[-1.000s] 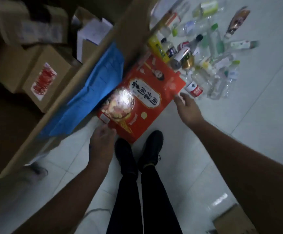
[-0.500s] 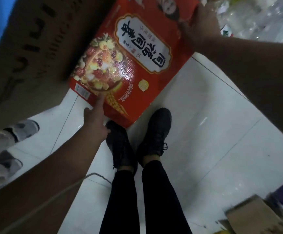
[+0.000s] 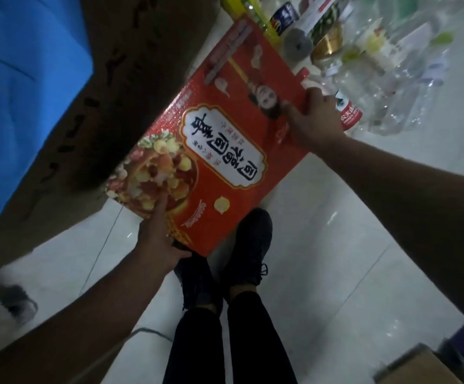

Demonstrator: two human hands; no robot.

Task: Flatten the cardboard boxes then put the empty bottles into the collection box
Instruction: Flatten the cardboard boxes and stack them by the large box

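A flat red printed cardboard box point(image 3: 225, 151) with a food picture lies tilted above the white floor in front of my feet. My left hand point(image 3: 160, 239) grips its near corner, thumb pressed on the printed face. At the box's right edge my right hand point(image 3: 313, 120) holds it, fingers curled over the rim. A pile of empty plastic bottles point(image 3: 369, 59) lies on the floor just beyond the right hand, among them one with a red label point(image 3: 348, 113).
A big brown cardboard box point(image 3: 109, 87) with a blue sheet point(image 3: 17, 87) inside fills the left side. My black shoes point(image 3: 250, 245) stand under the red box. Another cardboard box point(image 3: 419, 370) sits at the bottom right corner.
Both hands have closed on the red box, left at the near corner, right at the far right edge. The view dropped closer, then pulled back enough to show the bottles again.
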